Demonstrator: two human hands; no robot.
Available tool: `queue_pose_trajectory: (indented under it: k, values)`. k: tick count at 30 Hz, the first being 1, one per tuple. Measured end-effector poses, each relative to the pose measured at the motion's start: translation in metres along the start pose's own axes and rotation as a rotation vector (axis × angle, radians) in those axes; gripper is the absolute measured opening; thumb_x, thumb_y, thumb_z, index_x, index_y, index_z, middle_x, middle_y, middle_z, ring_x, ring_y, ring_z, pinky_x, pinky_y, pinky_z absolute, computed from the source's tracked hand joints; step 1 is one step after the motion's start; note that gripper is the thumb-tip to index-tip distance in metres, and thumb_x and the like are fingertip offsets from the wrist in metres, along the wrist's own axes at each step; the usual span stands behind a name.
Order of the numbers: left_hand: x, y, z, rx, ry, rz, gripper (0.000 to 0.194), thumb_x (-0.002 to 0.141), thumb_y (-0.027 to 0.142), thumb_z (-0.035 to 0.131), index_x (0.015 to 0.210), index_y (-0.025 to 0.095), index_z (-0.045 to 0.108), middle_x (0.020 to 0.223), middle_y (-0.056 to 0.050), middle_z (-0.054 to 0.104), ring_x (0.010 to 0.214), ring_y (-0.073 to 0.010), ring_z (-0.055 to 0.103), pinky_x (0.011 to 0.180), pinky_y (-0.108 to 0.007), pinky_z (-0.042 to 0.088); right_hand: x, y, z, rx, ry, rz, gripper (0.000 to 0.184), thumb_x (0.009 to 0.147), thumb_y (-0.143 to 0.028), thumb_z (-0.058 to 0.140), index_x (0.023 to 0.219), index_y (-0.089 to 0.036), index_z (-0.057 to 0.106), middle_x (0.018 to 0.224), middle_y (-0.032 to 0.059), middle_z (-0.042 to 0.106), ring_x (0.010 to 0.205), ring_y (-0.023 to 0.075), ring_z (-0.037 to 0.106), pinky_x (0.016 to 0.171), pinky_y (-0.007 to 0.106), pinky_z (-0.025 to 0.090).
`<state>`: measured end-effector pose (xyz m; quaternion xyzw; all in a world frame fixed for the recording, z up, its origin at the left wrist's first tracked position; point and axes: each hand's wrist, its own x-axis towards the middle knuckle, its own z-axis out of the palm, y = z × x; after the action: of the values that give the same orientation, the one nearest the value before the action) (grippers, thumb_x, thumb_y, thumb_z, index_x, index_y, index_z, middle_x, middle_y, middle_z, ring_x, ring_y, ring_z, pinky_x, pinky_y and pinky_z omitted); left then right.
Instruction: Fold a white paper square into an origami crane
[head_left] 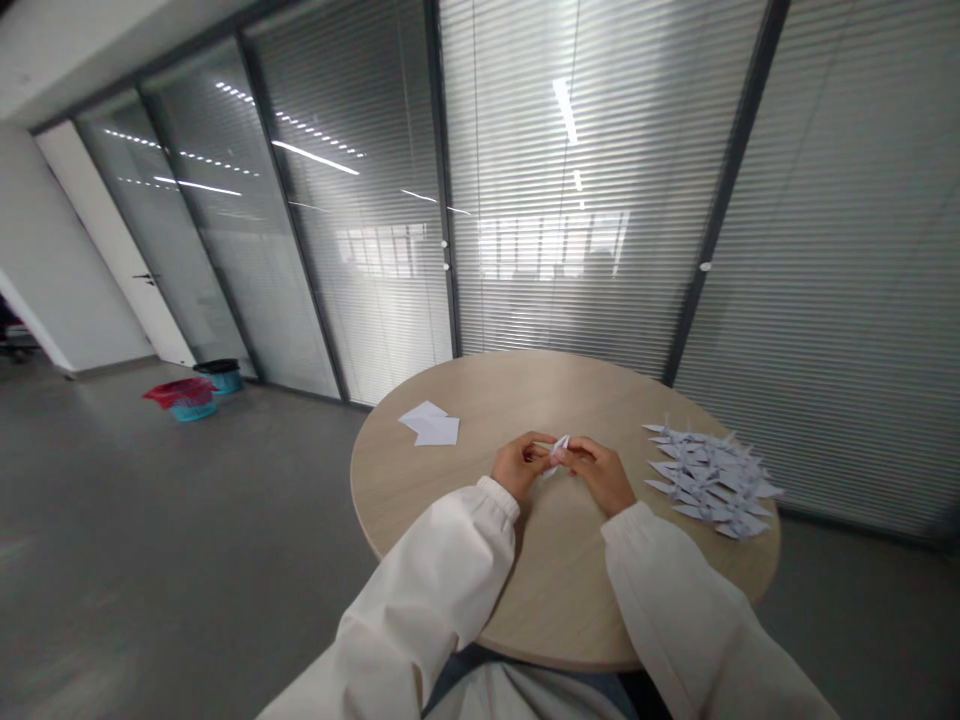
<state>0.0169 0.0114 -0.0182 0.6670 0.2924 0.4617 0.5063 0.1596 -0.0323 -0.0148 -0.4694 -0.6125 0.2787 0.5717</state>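
My left hand [517, 468] and my right hand [598, 475] meet above the middle of a round light-wood table [559, 590]. Between their fingertips they pinch a small folded piece of white paper [559, 450], partly hidden by my fingers. To the right of my right hand lies a heap of several folded paper cranes [709, 482], pale and pointed, not touching either hand. A few loose white paper sheets [429, 425] lie to the left at the far side of the tabletop, away from my left hand.
White sleeves cover both my forearms, which rest near the table's near edge. Glass partitions with blinds [562, 200] stand behind the table. A red and blue basket [184, 398] and a dark-rimmed bin [220, 375] sit on the grey floor to the left.
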Motion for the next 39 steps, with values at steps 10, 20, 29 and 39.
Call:
queue_pose_trajectory:
  k: [10, 20, 29, 39]
  values:
    - [-0.001, 0.01, -0.001, -0.165, -0.05, -0.084, 0.044, 0.057, 0.043, 0.069, 0.085, 0.01, 0.065, 0.065, -0.004, 0.062, 0.058, -0.01, 0.053, 0.054, -0.021, 0.044, 0.002, 0.003, -0.004, 0.112, 0.005, 0.05, 0.038, 0.068, -0.047, 0.058, 0.086, -0.014, 0.065, 0.077, 0.007, 0.066, 0.071, 0.021, 0.061, 0.059, 0.029, 0.048]
    - [-0.003, 0.014, -0.001, -0.13, -0.053, -0.045, 0.041, 0.06, 0.032, 0.068, 0.093, 0.009, 0.06, 0.063, -0.003, 0.062, 0.054, -0.0104, 0.055, 0.056, -0.025, 0.046, 0.002, 0.0, -0.004, 0.13, -0.002, 0.043, 0.038, 0.069, -0.047, 0.057, 0.087, -0.015, 0.065, 0.076, 0.0065, 0.067, 0.07, 0.0203, 0.061, 0.06, 0.029, 0.048]
    - [-0.005, 0.008, 0.002, 0.059, -0.011, 0.098, 0.028, 0.07, 0.033, 0.059, 0.09, 0.015, 0.051, 0.066, 0.0, 0.06, 0.055, -0.0092, 0.054, 0.053, -0.021, 0.044, 0.0, -0.01, -0.003, 0.043, 0.014, 0.023, 0.032, 0.069, -0.045, 0.056, 0.073, -0.015, 0.064, 0.058, 0.0004, 0.059, 0.057, 0.0144, 0.054, 0.056, 0.025, 0.043]
    - [-0.002, 0.002, 0.0, 0.216, 0.032, 0.068, 0.034, 0.063, 0.026, 0.067, 0.09, 0.017, 0.049, 0.063, 0.003, 0.06, 0.055, -0.0089, 0.055, 0.055, -0.02, 0.041, 0.001, -0.003, -0.001, 0.054, -0.014, 0.007, 0.028, 0.069, -0.041, 0.057, 0.076, -0.015, 0.065, 0.069, 0.0044, 0.064, 0.065, 0.017, 0.058, 0.06, 0.027, 0.046]
